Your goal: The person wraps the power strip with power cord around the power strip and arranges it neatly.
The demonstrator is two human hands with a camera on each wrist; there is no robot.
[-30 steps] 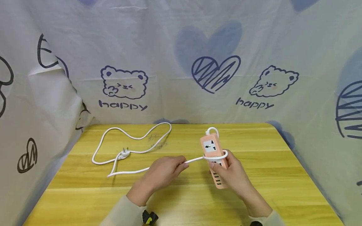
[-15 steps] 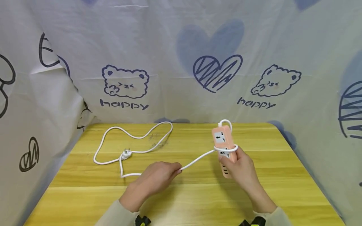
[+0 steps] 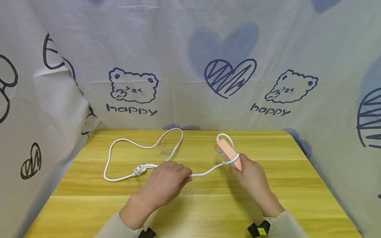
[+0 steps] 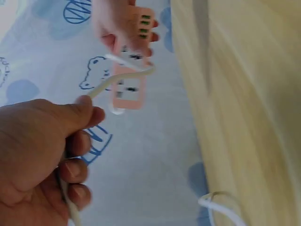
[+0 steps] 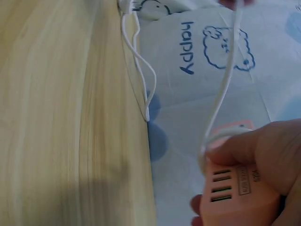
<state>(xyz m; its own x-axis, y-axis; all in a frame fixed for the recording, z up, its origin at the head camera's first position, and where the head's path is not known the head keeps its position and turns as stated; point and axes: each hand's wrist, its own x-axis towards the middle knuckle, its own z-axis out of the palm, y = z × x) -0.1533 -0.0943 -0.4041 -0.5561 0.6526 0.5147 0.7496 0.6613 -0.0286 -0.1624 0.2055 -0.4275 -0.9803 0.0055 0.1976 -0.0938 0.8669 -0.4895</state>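
Observation:
My right hand [image 3: 253, 177] grips a pink power strip [image 3: 227, 151] above the table, its body tipped so the socket face turns left. USB slots show on the strip [image 5: 240, 200] in the right wrist view, with the thumb pressed near them. A white cord [image 3: 205, 173] leaves the far end, loops back and wraps once around the strip's middle. Left of it, my left hand [image 3: 163, 181] holds the cord between thumb and fingers, and the left wrist view shows the cord [image 4: 124, 75] running from there to the strip. The white plug [image 3: 139, 170] lies left of this hand.
Slack cord [image 3: 108, 155] lies in a wide loop on the back left of the yellow wood-grain table [image 3: 297, 185]. A pale cloth [image 3: 172, 66] printed with bears and hearts hangs behind and along both sides of the table.
The power strip went right and up, then came back left and tilted over in my right hand. My left hand shifted slightly with the cord; the plug slid right and turned over.

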